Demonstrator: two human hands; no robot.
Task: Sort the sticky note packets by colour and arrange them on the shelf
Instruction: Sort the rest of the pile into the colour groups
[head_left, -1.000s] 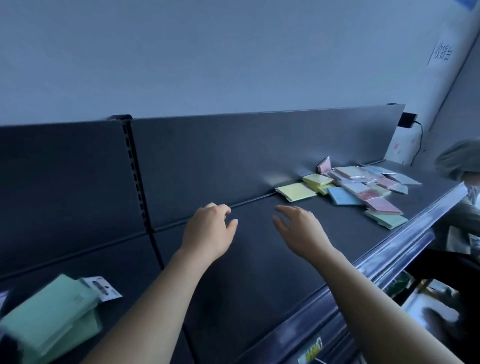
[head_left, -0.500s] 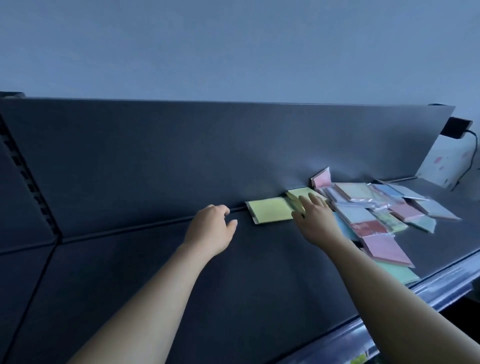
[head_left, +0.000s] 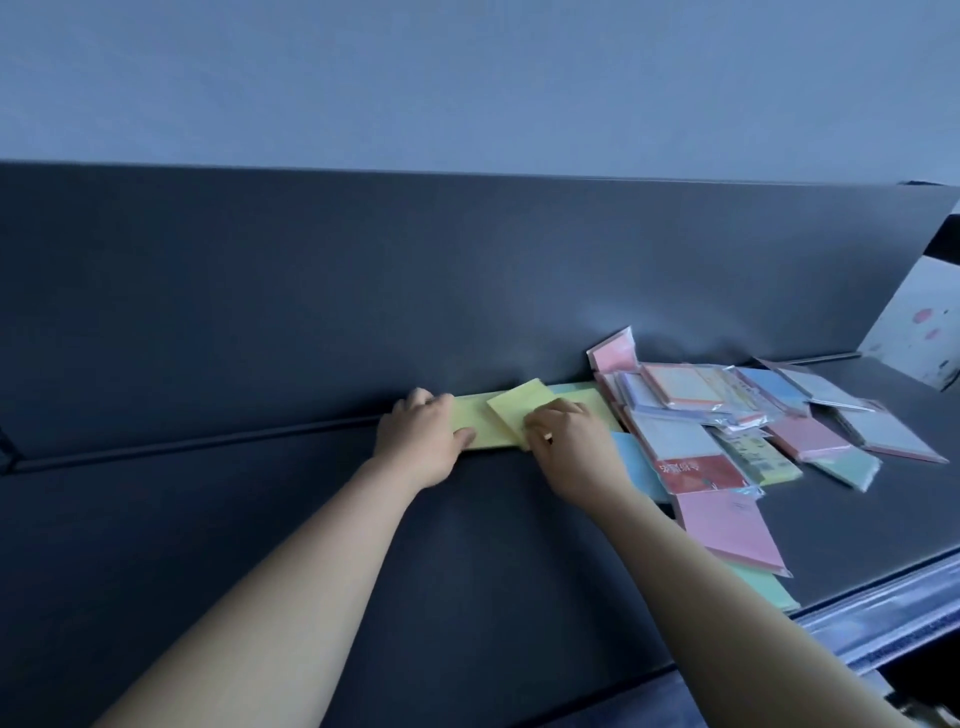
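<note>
At the rear of a dark shelf (head_left: 260, 571), the left hand (head_left: 422, 441) grips 1 flat yellow packet (head_left: 475, 418) against the back panel (head_left: 363, 291) while the right hand (head_left: 569, 449) pinches a tilted yellow packet (head_left: 517, 408) overlapping it; a mixed-colour pile (head_left: 727, 415) of packets lies just beside, to the right

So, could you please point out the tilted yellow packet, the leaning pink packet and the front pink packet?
tilted yellow packet (head_left: 517, 410): head view, top face.
leaning pink packet (head_left: 615, 351): head view, front face.
front pink packet (head_left: 727, 525): head view, top face centre.
</note>
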